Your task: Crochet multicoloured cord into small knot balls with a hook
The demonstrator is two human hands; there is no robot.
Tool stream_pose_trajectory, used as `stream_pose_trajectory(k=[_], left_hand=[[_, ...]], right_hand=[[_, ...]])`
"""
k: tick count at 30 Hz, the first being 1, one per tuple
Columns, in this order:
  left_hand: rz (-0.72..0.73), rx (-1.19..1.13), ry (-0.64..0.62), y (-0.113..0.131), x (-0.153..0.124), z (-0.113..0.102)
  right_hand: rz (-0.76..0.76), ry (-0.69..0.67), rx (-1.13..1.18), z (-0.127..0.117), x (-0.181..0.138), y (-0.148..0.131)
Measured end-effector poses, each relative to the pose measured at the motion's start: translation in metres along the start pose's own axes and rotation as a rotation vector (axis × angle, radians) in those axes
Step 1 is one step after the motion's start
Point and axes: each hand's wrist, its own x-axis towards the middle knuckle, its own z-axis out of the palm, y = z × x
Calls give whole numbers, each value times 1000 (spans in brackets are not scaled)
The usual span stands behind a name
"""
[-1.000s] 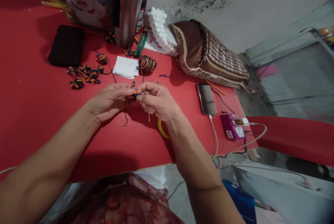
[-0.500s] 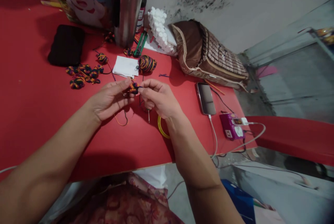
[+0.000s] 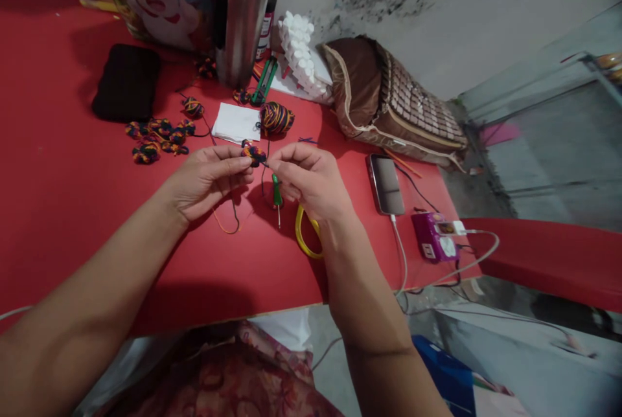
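Note:
Between thumb and fingers, my left hand (image 3: 214, 177) pinches a small crocheted piece (image 3: 253, 153) in dark blue, orange and purple yarn. My right hand (image 3: 307, 179) is closed on a dark strand of yarn running out of that piece. Under my right fingers lies a green-handled crochet hook (image 3: 276, 191), its metal end toward me. Loose yarn trails beneath my left hand. Just beyond both hands are a multicolour yarn ball (image 3: 276, 118) and a stack of white paper (image 3: 236, 122). Several finished-looking crocheted pieces (image 3: 158, 135) lie left of them.
A yellow ring (image 3: 306, 239) lies by my right wrist. A phone (image 3: 385, 184) on a cable and a purple power adapter (image 3: 436, 237) are at the right. Behind stand a steel flask (image 3: 243, 22), a green cutter (image 3: 265, 81) and a brown bag (image 3: 393, 100). A black case (image 3: 126, 83) lies left.
My right hand has moved slightly right, away from my left, stretching the strand between them. The crocheted piece is more exposed, and the hook's green handle shows more fully.

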Motion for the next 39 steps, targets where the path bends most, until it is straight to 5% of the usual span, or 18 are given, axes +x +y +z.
stream_pose_trajectory(k=[18, 39], left_hand=[[1, -34, -21, -4, 3, 0], [115, 132, -88, -7, -4, 8]], right_hand=[[24, -164, -147, 3, -3, 2], [-47, -28, 68, 2, -3, -4]])
